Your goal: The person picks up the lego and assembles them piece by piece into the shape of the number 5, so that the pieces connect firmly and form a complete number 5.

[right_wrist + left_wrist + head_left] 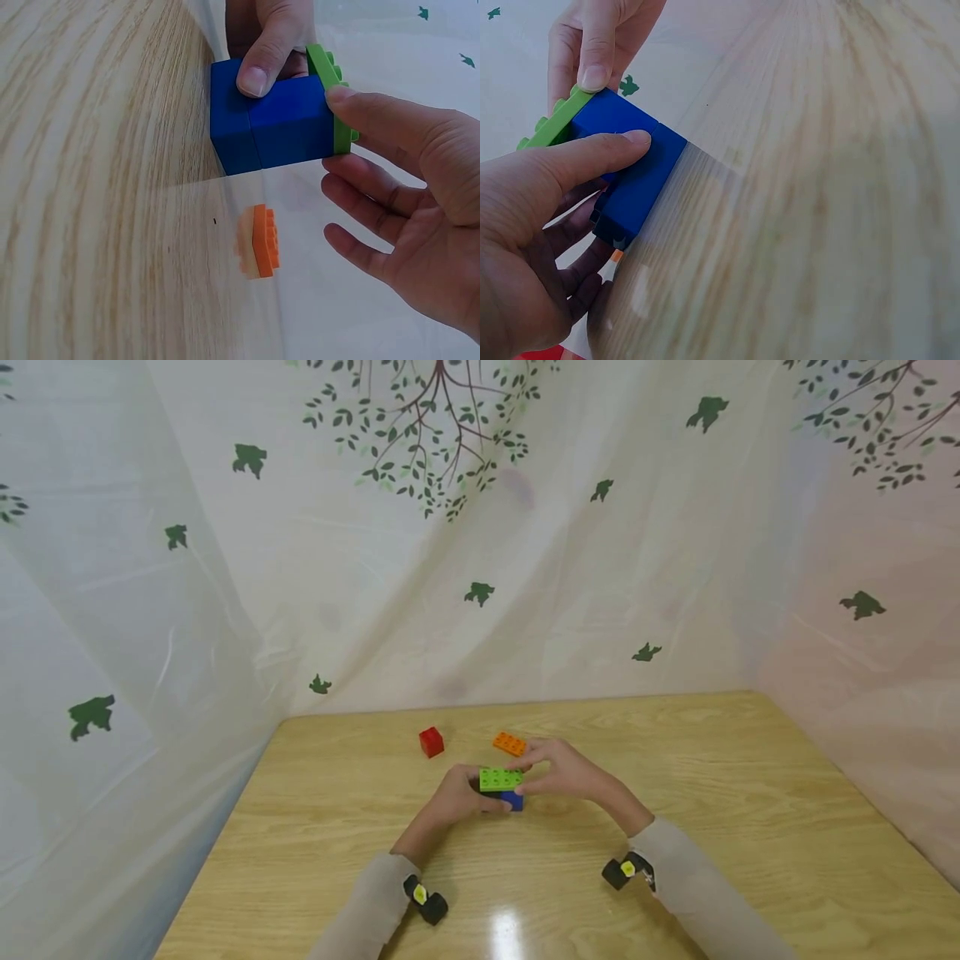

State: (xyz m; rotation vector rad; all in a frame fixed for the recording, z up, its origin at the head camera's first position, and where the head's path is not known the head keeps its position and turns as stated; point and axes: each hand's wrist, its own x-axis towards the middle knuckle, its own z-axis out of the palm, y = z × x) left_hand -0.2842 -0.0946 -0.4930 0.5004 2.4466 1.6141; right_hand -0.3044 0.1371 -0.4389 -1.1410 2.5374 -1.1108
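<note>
Two blue bricks (513, 799) sit side by side on the wooden table (720, 793), capped by a green plate (501, 778). My left hand (480, 800) grips the blue bricks (637, 176), its thumb (626, 140) lying along their near face and its fingers curled behind. From the other side my right hand (529, 768) pinches the green plate (330, 79) at its edge, thumb (341, 96) on the plate. Its other fingers (360, 199) hang loose beside the stack. In the right wrist view the blue bricks (270, 127) show a seam between them.
An orange plate (510, 743) lies just behind the hands, also seen as the orange plate (264, 240). A red cube (431, 742) stands to its left. A white curtain (225, 610) printed with leaves encloses the table at the back and on both sides.
</note>
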